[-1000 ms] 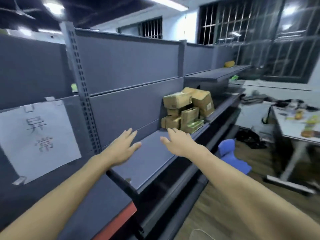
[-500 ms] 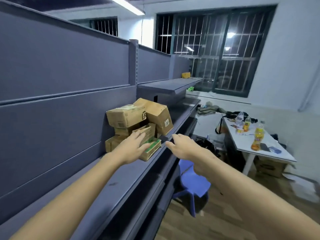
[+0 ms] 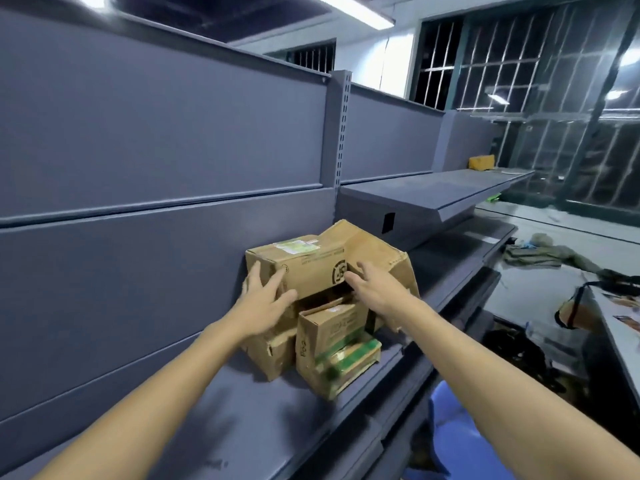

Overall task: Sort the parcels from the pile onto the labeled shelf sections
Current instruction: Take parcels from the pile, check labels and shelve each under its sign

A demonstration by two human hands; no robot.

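Two bare hands frame a long brown cardboard carton [image 3: 301, 268] topping a pile of parcels on the grey metal shelf [image 3: 242, 410]. The left hand [image 3: 265, 299] lies against the carton's left end, its grip wide, fingers spread and straight. The right hand [image 3: 374, 289] is at the carton's right end, beside its black printed logo, grip likewise wide; whether it touches the cardboard cannot be told. Behind that end a larger brown box [image 3: 374, 247] leans tilted. Under the carton stand a small upright cardboard box [image 3: 329, 327] and a torn brown box [image 3: 273, 351]; lowest lies a flat parcel bound in green tape [image 3: 346, 358]. Far beyond the carton, a small yellow-brown parcel [image 3: 481, 162] sits on a higher grey shelf [image 3: 433, 192].
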